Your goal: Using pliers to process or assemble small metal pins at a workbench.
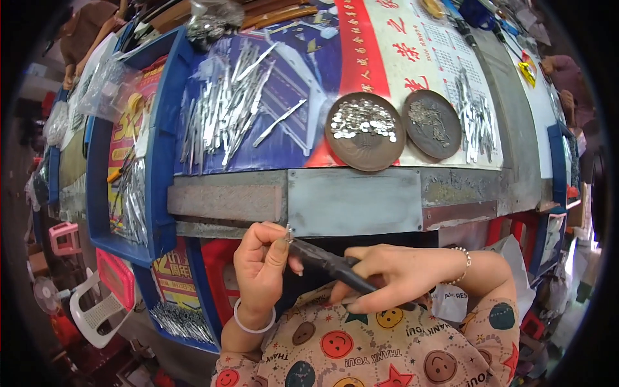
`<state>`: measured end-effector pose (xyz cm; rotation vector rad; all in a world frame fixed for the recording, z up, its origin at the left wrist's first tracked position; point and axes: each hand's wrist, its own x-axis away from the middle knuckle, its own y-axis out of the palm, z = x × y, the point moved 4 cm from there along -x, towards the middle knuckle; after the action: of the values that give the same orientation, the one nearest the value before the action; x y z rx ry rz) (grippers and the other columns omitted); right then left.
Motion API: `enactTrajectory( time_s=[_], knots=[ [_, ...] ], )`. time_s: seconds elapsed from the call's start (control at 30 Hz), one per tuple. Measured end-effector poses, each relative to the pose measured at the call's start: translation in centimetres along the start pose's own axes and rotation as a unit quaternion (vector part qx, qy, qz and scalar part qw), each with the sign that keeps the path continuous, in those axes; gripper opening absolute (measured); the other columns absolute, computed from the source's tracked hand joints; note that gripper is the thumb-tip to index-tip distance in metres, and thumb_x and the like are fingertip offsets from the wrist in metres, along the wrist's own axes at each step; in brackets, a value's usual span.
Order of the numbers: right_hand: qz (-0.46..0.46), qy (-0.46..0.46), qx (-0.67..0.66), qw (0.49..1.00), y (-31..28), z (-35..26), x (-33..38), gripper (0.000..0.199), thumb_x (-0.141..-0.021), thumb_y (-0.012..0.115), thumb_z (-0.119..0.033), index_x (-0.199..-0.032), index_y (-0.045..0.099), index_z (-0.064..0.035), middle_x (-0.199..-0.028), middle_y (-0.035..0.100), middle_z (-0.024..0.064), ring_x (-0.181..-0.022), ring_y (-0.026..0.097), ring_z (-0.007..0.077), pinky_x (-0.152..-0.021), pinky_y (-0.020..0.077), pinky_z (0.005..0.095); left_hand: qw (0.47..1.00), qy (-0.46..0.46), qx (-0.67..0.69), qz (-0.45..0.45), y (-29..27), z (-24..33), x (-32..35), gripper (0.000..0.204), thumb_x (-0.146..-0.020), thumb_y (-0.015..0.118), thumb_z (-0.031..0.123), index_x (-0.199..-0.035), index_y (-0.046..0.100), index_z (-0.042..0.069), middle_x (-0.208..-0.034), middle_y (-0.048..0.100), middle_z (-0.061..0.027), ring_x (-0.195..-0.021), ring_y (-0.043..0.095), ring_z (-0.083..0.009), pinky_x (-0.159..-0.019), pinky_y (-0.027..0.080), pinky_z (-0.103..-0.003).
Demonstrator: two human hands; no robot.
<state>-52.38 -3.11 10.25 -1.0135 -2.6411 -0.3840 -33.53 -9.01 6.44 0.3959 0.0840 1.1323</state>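
Two bare hands work close together at the near edge of a workbench (pixel 354 200). Left hand (pixel 261 267): thumb & forefinger pinched shut on a tiny silvery piece (pixel 289 232) at the tip of a dark slim tool (pixel 332 264). Right hand (pixel 393 277): fingers wrapped round the tool's rear end, tool slanting up-left toward the left fingertips. Just beyond the fingers, w/ the bench edge between, sit two round brown dishes: left dish (pixel 365 132) holds many small shiny discs; right dish (pixel 432 124) holds a thin scatter of small metal bits. Farther left of the fingers, loose silvery metal strips (pixel 225 106) lie heaped on the bench; blue tray (pixel 161 148) holds more strips.
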Motion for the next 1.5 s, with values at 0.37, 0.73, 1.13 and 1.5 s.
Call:
enactTrajectory(
  time_s=[0.37,0.73,1.13,1.5],
  knots=[
    [0.144,0.043,0.254,0.956,3.3,-0.4,0.0,0.017,-0.071,0.071,-0.009,-0.085,0.070,0.0007,-0.107,0.055,0.0231,-0.077,0.063,0.0389,-0.069,0.0519,0.0398,0.906,0.064,-0.229,0.352,-16.9,2.3,12.9,0.005,-0.098,0.059,0.006,-0.099,0.059,0.002,-0.086,0.062,0.0010,-0.082,0.058,-0.0068,-0.076,0.048,-0.022],
    [0.059,0.002,0.286,0.956,5.9,-1.3,-5.8,0.016,-0.068,0.066,-0.007,-0.073,0.062,0.0073,-0.112,0.054,0.0270,-0.078,0.061,0.0409,-0.070,0.0515,0.0411,0.718,-0.055,-0.507,0.474,-26.5,-2.9,32.7,0.008,-0.087,0.067,0.007,-0.089,0.066,-0.001,-0.084,0.063,-0.0098,-0.078,0.061,-0.0199,-0.072,0.047,-0.029],
    [0.057,-0.070,0.330,0.940,5.1,-0.5,-3.5,0.022,-0.076,0.066,-0.016,-0.083,0.065,0.0046,-0.116,0.055,0.0222,-0.097,0.058,0.0381,-0.081,0.0517,0.0427,0.745,0.075,-0.501,0.434,-22.1,3.3,23.8,0.011,-0.091,0.058,-0.001,-0.100,0.065,-0.002,-0.096,0.061,-0.0109,-0.086,0.058,-0.0196,-0.076,0.047,-0.029],
    [0.197,-0.066,0.296,0.932,4.8,2.4,3.2,0.027,-0.082,0.071,-0.024,-0.078,0.066,0.0019,-0.112,0.057,0.0178,-0.081,0.063,0.0329,-0.067,0.0530,0.0402,0.770,0.305,-0.557,-0.060,3.4,5.0,-11.6,0.017,-0.084,0.066,0.006,-0.100,0.062,0.001,-0.097,0.059,-0.0155,-0.092,0.059,-0.0339,-0.078,0.048,-0.043]
  ],
)
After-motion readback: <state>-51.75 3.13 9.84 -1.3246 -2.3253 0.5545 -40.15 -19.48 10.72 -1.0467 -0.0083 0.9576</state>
